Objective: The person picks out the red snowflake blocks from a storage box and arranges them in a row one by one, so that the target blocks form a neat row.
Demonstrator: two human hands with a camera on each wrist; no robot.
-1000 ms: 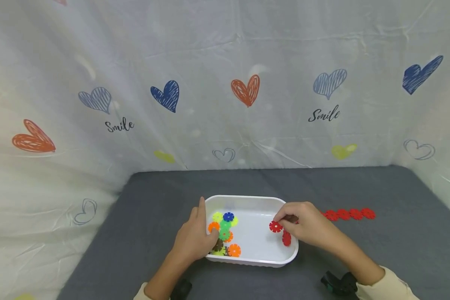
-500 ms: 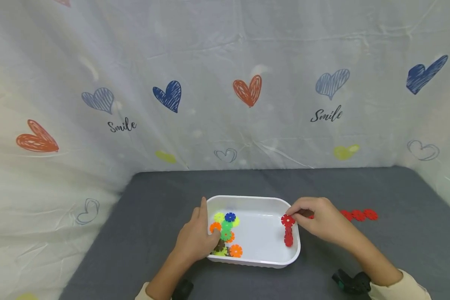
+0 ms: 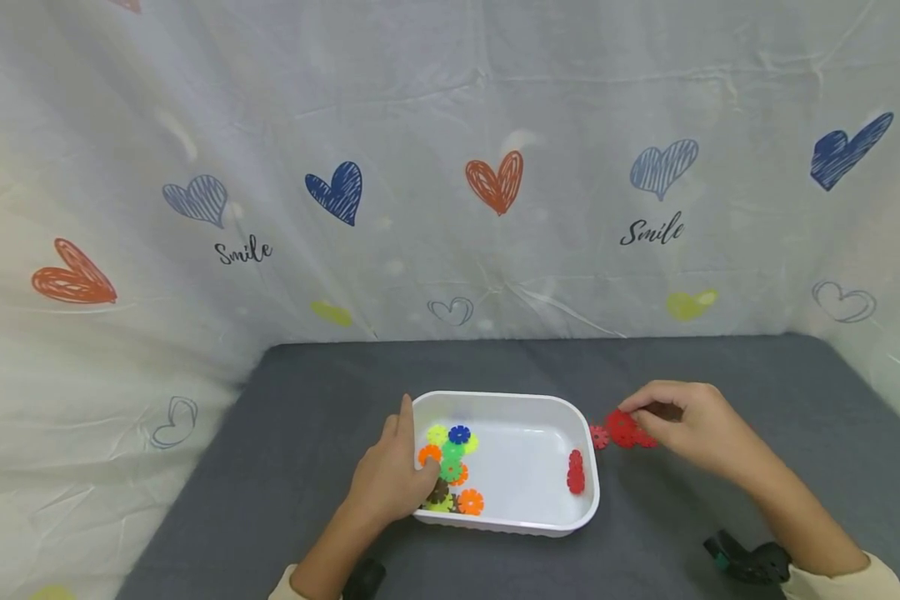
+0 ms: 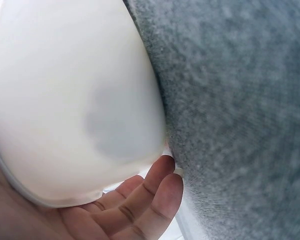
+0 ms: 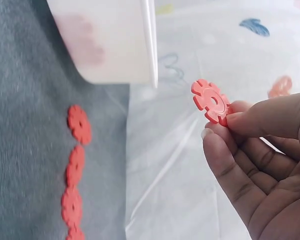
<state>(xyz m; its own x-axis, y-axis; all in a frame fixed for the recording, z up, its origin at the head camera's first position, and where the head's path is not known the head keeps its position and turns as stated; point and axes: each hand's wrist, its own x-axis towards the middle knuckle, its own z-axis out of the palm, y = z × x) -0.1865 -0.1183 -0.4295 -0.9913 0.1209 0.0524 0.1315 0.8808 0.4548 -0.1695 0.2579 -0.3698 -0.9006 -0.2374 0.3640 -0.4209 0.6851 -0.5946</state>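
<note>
My right hand (image 3: 693, 421) pinches a red notched plastic disc (image 5: 211, 101) between thumb and fingertips, held up just right of the white tray (image 3: 510, 525). Below it, a row of red discs (image 5: 71, 206) lies on the cloth, partly covered by the hand in the head view. At the tray's left end my left hand (image 3: 393, 471) grips the wall, thumb over the rim; its fingers (image 4: 165, 195) curl against the outside in the left wrist view. Inside the tray, red discs (image 3: 575, 473) stand at the right end, and mixed-colour discs (image 3: 451, 469) lie at the left.
A dark grey cloth (image 3: 345, 375) covers the table. Behind it hangs a pale sheet (image 3: 412, 100) printed with hearts and words. A dark wrist device (image 3: 750, 560) is strapped below the right hand.
My right hand has lifted the red disc out over the tray's right rim and moved right to above the row. Red discs stay in the tray. The left hand keeps its hold.
</note>
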